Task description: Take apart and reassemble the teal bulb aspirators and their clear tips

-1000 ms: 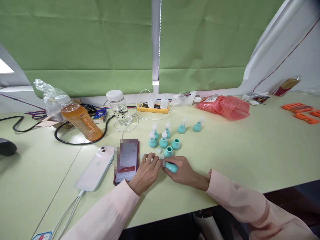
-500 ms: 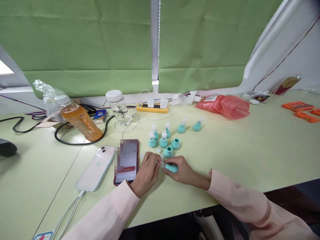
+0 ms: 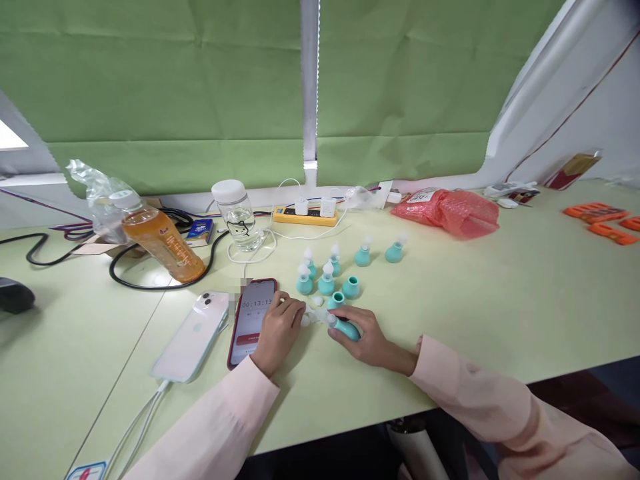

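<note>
My right hand (image 3: 363, 335) lies on the pale green table (image 3: 500, 313) with its fingers wrapped round a teal bulb (image 3: 345, 327) that has a white tip at its left end. My left hand (image 3: 278, 325) rests beside it, fingers curled, its fingertips at a small white cap (image 3: 306, 319) on the table and overlapping the edge of a red-cased phone (image 3: 253, 319) that shows a timer. Just beyond the hands stand several teal bulbs (image 3: 326, 283), most with white tips, two (image 3: 351, 287) without.
A white phone (image 3: 191, 335) with a cable lies left of the red one. Behind stand an orange drink bottle (image 3: 163, 243), a clear jar (image 3: 237, 215), a yellow power strip (image 3: 305, 215) and black cables. A pink bag (image 3: 447, 211) and orange parts (image 3: 600, 220) lie at the right.
My left hand has pulled away from the bulb's tip and moved left and back toward the red phone. My right hand has kept the teal bulb, shifted slightly back.
</note>
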The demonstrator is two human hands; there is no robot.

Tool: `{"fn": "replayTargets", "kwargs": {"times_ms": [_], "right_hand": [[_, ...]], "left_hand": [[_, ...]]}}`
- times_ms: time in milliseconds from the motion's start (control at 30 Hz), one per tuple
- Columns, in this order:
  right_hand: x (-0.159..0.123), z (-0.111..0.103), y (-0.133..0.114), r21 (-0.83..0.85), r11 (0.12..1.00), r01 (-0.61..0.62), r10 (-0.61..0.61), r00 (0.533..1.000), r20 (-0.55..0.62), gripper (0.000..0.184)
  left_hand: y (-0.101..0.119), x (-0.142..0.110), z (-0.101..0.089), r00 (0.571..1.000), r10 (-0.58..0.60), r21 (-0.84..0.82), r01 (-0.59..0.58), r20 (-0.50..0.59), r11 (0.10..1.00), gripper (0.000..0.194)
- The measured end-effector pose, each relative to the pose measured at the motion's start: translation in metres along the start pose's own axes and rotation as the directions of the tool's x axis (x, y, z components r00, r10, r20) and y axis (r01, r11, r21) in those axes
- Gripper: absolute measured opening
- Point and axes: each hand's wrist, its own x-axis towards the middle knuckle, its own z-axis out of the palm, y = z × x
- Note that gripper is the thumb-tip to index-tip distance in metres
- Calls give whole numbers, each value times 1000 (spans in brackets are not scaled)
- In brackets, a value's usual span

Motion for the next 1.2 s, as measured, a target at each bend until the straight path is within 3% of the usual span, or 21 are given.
{"fn": "replayTargets", "kwargs": {"times_ms": [267, 467, 600, 767, 967, 1100, 1167, 1200], "right_hand": [[-2, 0, -9, -8, 999, -40, 40, 983, 182, 23], [-4, 2, -18, 49, 999, 11, -20, 983, 183, 17], [-5, 2, -19, 64, 997, -37, 24, 979, 202, 11], [-2, -2, -20, 165, 980, -108, 47, 940, 338, 18], [3, -9, -22, 214, 965, -151, 42, 896, 443, 28], [8, -17, -22, 291, 946, -145, -16, 874, 486, 19], [12, -23, -19, 329, 937, -115, -32, 912, 409, 16], [15, -26, -17, 328, 939, -102, -16, 941, 338, 16]], "left_hand": [[15, -1, -11, 999, -6, -92, 2, -36, 996, 17], [38, -8, -14, 972, 125, -62, -115, 199, 991, 23], [39, -11, -8, 952, 83, -80, -62, 296, 995, 32], [39, -11, -10, 916, 106, -179, -38, 386, 983, 36], [44, -9, -13, 856, 70, -433, 186, 512, 882, 36], [40, -9, -16, 823, -75, -542, 436, 563, 718, 41], [38, -9, -18, 835, -160, -533, 471, 526, 703, 45], [37, -9, -19, 854, -180, -491, 439, 489, 752, 46]]}}
